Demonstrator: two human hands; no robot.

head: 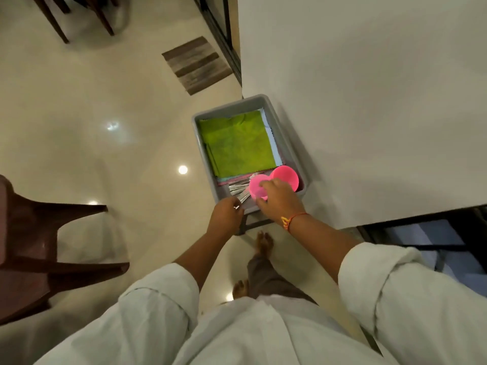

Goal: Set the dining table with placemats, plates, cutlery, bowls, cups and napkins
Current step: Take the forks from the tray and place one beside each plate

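A grey tray (286, 143) stands against the white wall, holding a green cloth (235, 143) on top of other folded cloths, a bundle of metal cutlery (238, 188) and a pink cup (287, 177). My right hand (279, 200) grips a second pink cup (257, 188) just above the tray's near end. My left hand (226, 214) is at the tray's near edge, fingers curled round the handles of the cutlery.
A brown plastic chair (39, 246) stands on the left. Glossy cream floor (105, 114) stretches ahead, with a striped mat (196, 64) by a dark door frame. The white wall (369, 88) fills the right. My bare feet are below the tray.
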